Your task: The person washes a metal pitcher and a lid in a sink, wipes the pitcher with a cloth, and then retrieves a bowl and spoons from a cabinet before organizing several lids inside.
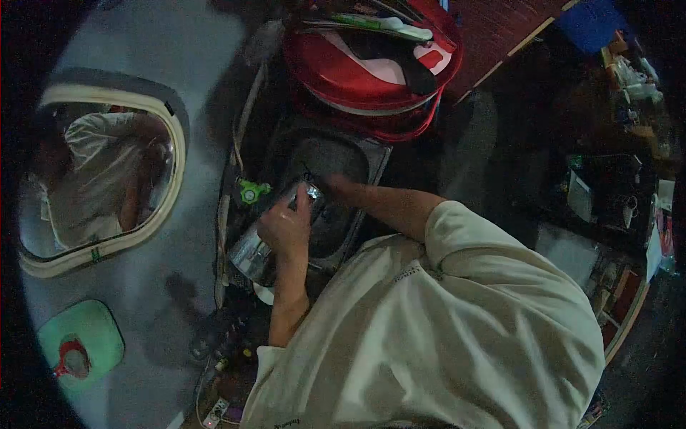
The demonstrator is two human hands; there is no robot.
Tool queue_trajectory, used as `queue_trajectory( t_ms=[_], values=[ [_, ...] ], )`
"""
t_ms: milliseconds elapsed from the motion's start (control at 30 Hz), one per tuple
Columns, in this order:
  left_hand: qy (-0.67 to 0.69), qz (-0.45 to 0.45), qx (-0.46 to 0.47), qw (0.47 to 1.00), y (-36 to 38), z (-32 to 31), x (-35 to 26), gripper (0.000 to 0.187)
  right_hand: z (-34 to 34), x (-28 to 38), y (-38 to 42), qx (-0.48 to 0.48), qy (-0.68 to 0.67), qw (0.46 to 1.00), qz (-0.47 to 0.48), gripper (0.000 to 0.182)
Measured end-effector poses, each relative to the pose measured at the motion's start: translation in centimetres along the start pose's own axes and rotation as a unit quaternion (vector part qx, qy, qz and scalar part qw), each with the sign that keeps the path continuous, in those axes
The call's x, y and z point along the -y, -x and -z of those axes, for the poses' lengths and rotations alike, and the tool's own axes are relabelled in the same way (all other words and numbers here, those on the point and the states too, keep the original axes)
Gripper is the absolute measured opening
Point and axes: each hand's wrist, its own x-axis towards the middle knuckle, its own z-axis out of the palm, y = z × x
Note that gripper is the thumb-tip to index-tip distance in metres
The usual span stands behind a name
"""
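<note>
My left hand (283, 227) is wrapped around a shiny metal cylinder (248, 256), which looks like a steel canister or flask. It lies tilted, with its upper end over a metal sink (379, 154) and its lower end toward my left forearm. Close to that upper end is my right hand (339, 189), smeared by motion and dark. Its fingers cannot be made out, nor whether it touches the cylinder. A small bright green and white piece (251, 191) sits at the sink's left edge.
Beyond the sink stands a large red round tub or basin (357, 89) with a green and white long-handled item (389, 27) on top. On the grey wall at left hang a framed mirror (179, 154) and a green panel (100, 322). Cluttered shelves (629, 300) line the right.
</note>
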Motion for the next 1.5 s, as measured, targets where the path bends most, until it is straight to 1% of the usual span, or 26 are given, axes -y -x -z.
queue_trajectory(
  t_ms=[33, 167, 233, 367, 433, 467, 533, 567, 633, 667, 733, 800, 833, 867, 900, 933, 1000, 1033, 1100, 1233, 1267, 1333, 1367, 1400, 1433, 1500],
  values=[
    [0.026, 0.023, 0.021, 0.999, 0.1, 0.5, -0.3, 0.065, -0.1, -0.4, -0.4, 0.0, 0.001, 1.0, 0.0, 0.04],
    [0.012, 0.011, 0.042, 0.999, 0.8, 0.4, 1.8, 0.047, -0.5, -4.2, -4.0, 0.025, -0.315, 0.948, -0.04, 0.038],
    [0.195, 0.012, -0.069, 0.978, 1.5, 0.5, 2.1, 0.049, -0.5, -4.4, -4.0, 0.031, -0.389, 0.919, -0.049, 0.038],
    [0.3, 0.048, -0.117, 0.945, 4.2, -2.7, 5.6, 0.051, -0.5, -1.8, -1.7, 0.047, -0.43, 0.902, -0.016, 0.04],
    [0.399, 0.148, -0.137, 0.895, 5.7, -3.9, 7.3, 0.052, 0.1, -1.6, -2.5, 0.053, -0.448, 0.892, -0.029, 0.04],
    [0.399, 0.15, -0.141, 0.894, 6.2, -4.2, 7.8, 0.052, 0.6, -2.2, -3.4, 0.071, -0.479, 0.875, -0.03, 0.038],
    [0.49, 0.257, -0.169, 0.816, 6.9, -4.9, 9.0, 0.041, 1.4, -2.0, -2.9, 0.091, -0.504, 0.858, -0.034, 0.037],
    [0.488, 0.261, -0.176, 0.814, 7.3, -6.5, 11.0, 0.041, 1.8, -0.3, -0.7, 0.053, -0.51, 0.857, -0.052, 0.034],
    [0.471, 0.25, -0.096, 0.841, 8.3, -9.9, 15.6, 0.041, 2.2, 0.1, 0.1, 0.021, -0.507, 0.858, -0.073, 0.032],
    [0.469, 0.254, -0.105, 0.839, 7.9, -9.2, 15.3, 0.041, 2.3, -1.5, -1.8, -0.087, -0.413, 0.906, -0.018, 0.032],
    [0.177, 0.157, -0.081, 0.968, 5.5, -5.7, 13.4, 0.046, 2.7, -2.1, -4.0, -0.182, -0.303, 0.935, 0.037, 0.033],
    [0.148, 0.196, -0.059, 0.968, 1.9, -2.2, 11.4, 0.046, 3.1, -1.5, -5.6, -0.276, -0.17, 0.946, -0.003, 0.029],
    [0.124, 0.226, -0.031, 0.966, 0.2, -1.6, 11.0, 0.049, 2.9, -1.6, -5.2, -0.271, -0.165, 0.948, -0.003, 0.029],
    [0.063, 0.185, -0.031, 0.98, -1.3, -2.0, 11.3, 0.053, 2.8, -1.3, -4.5, -0.272, 0.022, 0.95, 0.15, 0.03],
    [0.003, 0.142, -0.029, 0.989, -2.8, -2.4, 11.6, 0.058, 2.6, -0.2, -3.8, -0.259, 0.12, 0.932, 0.223, 0.031],
    [0.004, 0.147, -0.031, 0.989, -4.2, -2.2, 10.7, 0.058, 2.4, 1.0, -3.1, -0.254, 0.211, 0.896, 0.297, 0.032],
    [-0.145, 0.197, 0.148, 0.958, -6.5, -1.0, 8.5, 0.065, 1.4, 2.6, -3.9, -0.201, 0.329, 0.867, 0.315, 0.032],
    [-0.144, 0.202, 0.148, 0.957, -7.2, -1.9, 9.2, 0.065, 0.8, 2.8, -5.1, -0.173, 0.372, 0.861, 0.3, 0.032],
    [-0.086, 0.2, 0.229, 0.949, -8.3, -4.0, 10.9, 0.064, -0.5, 3.0, -7.2, -0.137, 0.431, 0.85, 0.269, 0.032],
    [0.015, 0.275, 0.239, 0.931, -8.1, -5.1, 12.6, 0.059, -3.0, 1.6, -10.8, -0.102, 0.497, 0.829, 0.235, 0.033],
    [0.147, 0.288, 0.194, 0.926, -6.9, -8.1, 14.8, 0.053, -3.7, 1.2, -11.5, -0.096, 0.506, 0.826, 0.229, 0.033],
    [0.273, 0.297, 0.141, 0.904, -5.9, -8.9, 16.2, 0.047, -4.8, 0.4, -12.8, -0.088, 0.521, 0.82, 0.221, 0.033],
    [0.415, 0.381, 0.121, 0.818, -5.6, -8.0, 15.2, 0.042, -5.3, 0.1, -13.3, -0.084, 0.525, 0.818, 0.217, 0.033],
    [0.542, 0.45, 0.098, 0.703, -5.5, -7.2, 14.0, 0.037, -5.7, -0.3, -13.8, -0.081, 0.53, 0.817, 0.212, 0.034],
    [0.539, 0.453, 0.099, 0.703, -5.3, -7.3, 13.7, 0.037, -5.8, -0.4, -14.1, -0.078, 0.533, 0.816, 0.21, 0.034],
    [0.636, 0.468, 0.059, 0.611, -4.9, -7.4, 13.2, 0.033, -5.9, -0.8, -14.7, -0.069, 0.536, 0.815, 0.209, 0.034]
  ],
)
